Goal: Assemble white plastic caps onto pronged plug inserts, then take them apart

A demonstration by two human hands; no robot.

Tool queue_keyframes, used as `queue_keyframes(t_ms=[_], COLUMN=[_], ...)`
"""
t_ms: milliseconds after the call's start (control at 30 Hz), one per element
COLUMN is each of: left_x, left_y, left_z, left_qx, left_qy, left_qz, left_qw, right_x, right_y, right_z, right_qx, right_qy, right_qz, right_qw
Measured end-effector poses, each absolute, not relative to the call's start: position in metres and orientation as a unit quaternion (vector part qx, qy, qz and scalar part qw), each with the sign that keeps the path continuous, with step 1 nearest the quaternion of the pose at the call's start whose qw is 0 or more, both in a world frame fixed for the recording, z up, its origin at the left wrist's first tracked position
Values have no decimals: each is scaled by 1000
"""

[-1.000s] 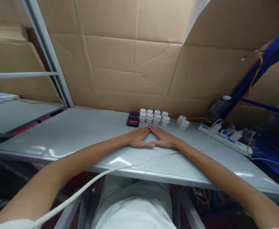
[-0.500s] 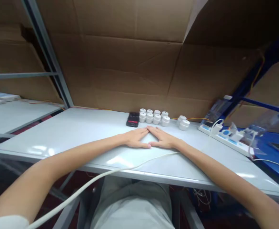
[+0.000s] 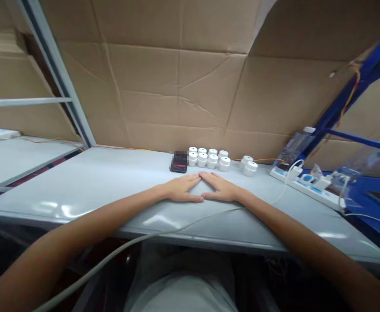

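My left hand [image 3: 182,188] lies flat on the pale tabletop [image 3: 112,173], fingers out and thumb apart, holding nothing. Opposite it, my right hand [image 3: 220,188] rests the same way. The fingertips and thumbs of both hands meet, framing a small triangle of table surface. Just beyond the left fingers lies a black device [image 3: 178,162] with a red stripe, its upper part pixelated. Several round white pieces [image 3: 212,161] stand in two rows beside it. Another pair of white pieces [image 3: 249,168] sits a little further right.
A white cable [image 3: 190,225] crosses the table's front and passes by my right forearm. A power strip [image 3: 307,188] with plugs lies at the right, beside a blue surface [image 3: 368,201]. Cardboard [image 3: 164,95] walls the back; a metal post [image 3: 60,78] stands left.
Both hands stay in the same place and pose. The view has shifted very slightly, and the cardboard looks brighter while the area below the table looks darker.
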State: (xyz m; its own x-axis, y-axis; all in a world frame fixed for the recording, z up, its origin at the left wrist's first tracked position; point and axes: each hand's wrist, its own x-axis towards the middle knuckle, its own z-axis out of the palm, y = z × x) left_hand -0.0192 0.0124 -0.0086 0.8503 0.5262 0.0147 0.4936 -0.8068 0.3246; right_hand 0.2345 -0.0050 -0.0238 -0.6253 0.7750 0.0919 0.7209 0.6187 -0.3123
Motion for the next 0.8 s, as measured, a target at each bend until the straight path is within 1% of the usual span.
queue_keyframes(t_ms=[333, 500, 600, 700, 800], left_x=[-20, -19, -22, -23, -14], left_y=[16, 13, 12, 25, 53], left_z=[-10, -10, -11, -6, 7], left_qx=[945, 942, 945, 934, 886], left_qy=[276, 278, 248, 229, 313], left_qz=[54, 57, 114, 227, 323], left_qw=[168, 179, 182, 157, 109], right_x=[235, 236, 235, 233, 233], right_y=[-2, -2, -3, -3, -2], right_z=[-24, -25, -24, -23, -24], right_qx=[-423, -415, -413, -414, -440], right_qy=[-890, -887, -887, -887, -876], right_qz=[125, 134, 135, 138, 140], right_qw=[116, 156, 155, 153, 138])
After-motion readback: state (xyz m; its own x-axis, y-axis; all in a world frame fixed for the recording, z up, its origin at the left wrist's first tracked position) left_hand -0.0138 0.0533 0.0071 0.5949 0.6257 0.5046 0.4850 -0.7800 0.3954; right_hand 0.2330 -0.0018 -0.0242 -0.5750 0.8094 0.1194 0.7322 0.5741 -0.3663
